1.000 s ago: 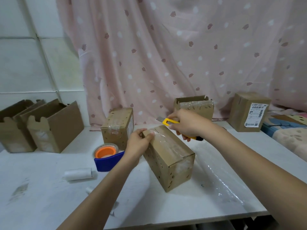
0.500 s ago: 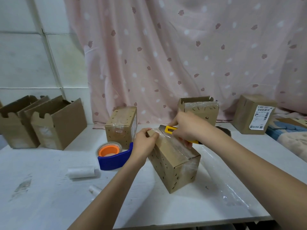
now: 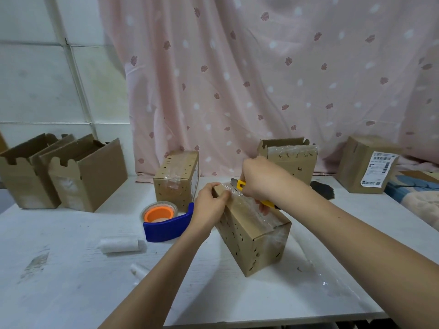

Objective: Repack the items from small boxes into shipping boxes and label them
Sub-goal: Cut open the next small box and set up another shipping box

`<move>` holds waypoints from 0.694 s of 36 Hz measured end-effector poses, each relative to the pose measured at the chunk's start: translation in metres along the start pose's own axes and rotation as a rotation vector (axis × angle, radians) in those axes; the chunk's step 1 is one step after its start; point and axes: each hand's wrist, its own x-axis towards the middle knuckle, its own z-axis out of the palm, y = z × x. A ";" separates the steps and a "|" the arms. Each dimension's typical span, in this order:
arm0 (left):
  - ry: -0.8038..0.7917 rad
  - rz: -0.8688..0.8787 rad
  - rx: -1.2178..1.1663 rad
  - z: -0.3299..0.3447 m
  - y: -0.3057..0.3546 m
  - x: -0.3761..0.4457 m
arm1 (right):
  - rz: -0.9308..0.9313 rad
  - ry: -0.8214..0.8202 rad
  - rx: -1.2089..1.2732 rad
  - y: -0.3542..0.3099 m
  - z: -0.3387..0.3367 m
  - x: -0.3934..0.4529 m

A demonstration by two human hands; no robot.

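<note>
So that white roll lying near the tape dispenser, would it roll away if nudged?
The white roll lies on its side on the flat table, so a sideways nudge would probably roll it. It looks slightly flattened and soft, so likely light, squashy, and stopping soon.

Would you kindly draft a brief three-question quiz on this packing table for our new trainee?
1. True or false: the right hand holds a yellow utility knife.
2. What does the left hand grip? A) the tape dispenser B) the taped box C) the paper roll
3. Fill in: the box bearing a shipping label stands at the table's far ____ side.

Key: 1 true; 2 B; 3 right.
</note>
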 end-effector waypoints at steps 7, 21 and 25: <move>-0.014 0.014 -0.014 -0.002 0.000 -0.001 | 0.057 -0.086 0.064 0.001 0.004 -0.001; -0.017 0.033 -0.007 -0.002 0.000 -0.002 | 0.001 -0.080 -0.024 0.000 0.001 0.007; -0.029 0.038 -0.003 -0.003 0.000 -0.002 | -0.002 -0.061 -0.068 0.002 -0.002 0.009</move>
